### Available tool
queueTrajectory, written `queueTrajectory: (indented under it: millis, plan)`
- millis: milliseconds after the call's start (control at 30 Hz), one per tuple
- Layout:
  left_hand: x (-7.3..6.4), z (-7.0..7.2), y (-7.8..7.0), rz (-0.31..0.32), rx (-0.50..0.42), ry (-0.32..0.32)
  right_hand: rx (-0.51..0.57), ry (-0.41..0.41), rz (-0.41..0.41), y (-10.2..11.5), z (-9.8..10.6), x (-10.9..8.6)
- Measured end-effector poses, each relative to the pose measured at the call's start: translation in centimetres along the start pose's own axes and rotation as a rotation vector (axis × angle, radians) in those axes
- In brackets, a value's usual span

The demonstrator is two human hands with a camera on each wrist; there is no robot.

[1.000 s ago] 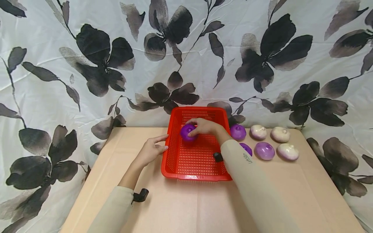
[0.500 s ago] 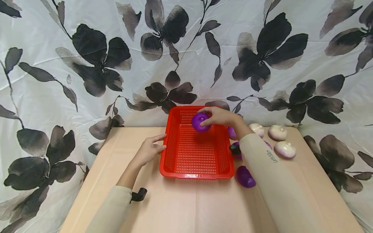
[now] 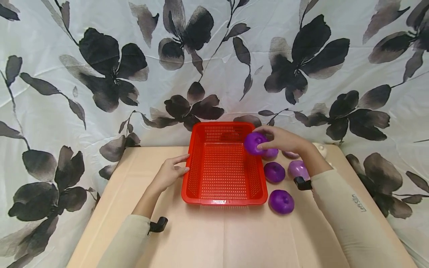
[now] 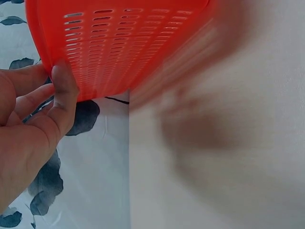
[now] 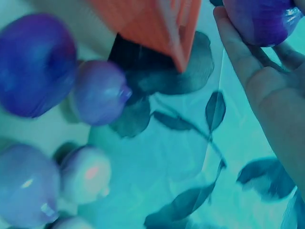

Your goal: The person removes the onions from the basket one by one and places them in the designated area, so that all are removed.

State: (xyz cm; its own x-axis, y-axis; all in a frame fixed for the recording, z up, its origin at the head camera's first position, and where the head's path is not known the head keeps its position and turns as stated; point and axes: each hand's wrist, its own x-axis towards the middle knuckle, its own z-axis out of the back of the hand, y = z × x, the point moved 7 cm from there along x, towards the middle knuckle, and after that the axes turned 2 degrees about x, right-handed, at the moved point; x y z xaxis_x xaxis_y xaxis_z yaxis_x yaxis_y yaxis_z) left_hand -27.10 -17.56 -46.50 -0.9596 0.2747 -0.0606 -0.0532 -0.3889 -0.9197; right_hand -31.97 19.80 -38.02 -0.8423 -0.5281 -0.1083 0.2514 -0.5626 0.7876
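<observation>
My right hand (image 3: 285, 140) pinches a purple onion (image 3: 255, 143) between thumb and fingers, at the far right rim of the red plastic basket (image 3: 224, 202). In the right wrist view the held onion (image 5: 262, 21) is partly cut off by the frame edge. On the basket's left side my left hand (image 3: 169, 172) grips the rim with thumb and fingers; the left wrist view shows the thumb (image 4: 64, 88) against the perforated wall. No onion lies in the basket. Right of it sit a dark purple onion (image 3: 281, 202) and another dark purple one (image 3: 274, 172).
Further right, a lighter purple onion (image 3: 298, 169) and a white onion (image 3: 320, 149) are partly hidden by my right hand and arm. A floral cloth (image 3: 201, 56) hangs behind the beige table (image 3: 187, 238).
My right hand has carried the purple onion rightward, from inside the basket to its right rim. The two dark onions beside the basket have come into full view. My left hand keeps its grip.
</observation>
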Motion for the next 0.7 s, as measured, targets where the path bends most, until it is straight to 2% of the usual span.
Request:
queueTrajectory:
  millis: [200,433,600,700]
  plan:
    - [0.0,0.0,0.2,-0.005,-0.016,-0.004,0.027,-0.029,0.036,-2.4,0.0,-4.2]
    - [0.0,-0.1,0.2,-0.003,-0.001,-0.008,0.036,-0.071,-0.001,-6.1,0.1,-8.9]
    - [0.0,-0.1,0.1,-0.004,0.006,-0.009,0.072,-0.063,0.024,-7.9,0.2,-11.4]
    - [-0.1,-0.1,0.1,-0.006,0.008,-0.011,0.085,-0.037,0.014,-8.8,0.1,-12.8]
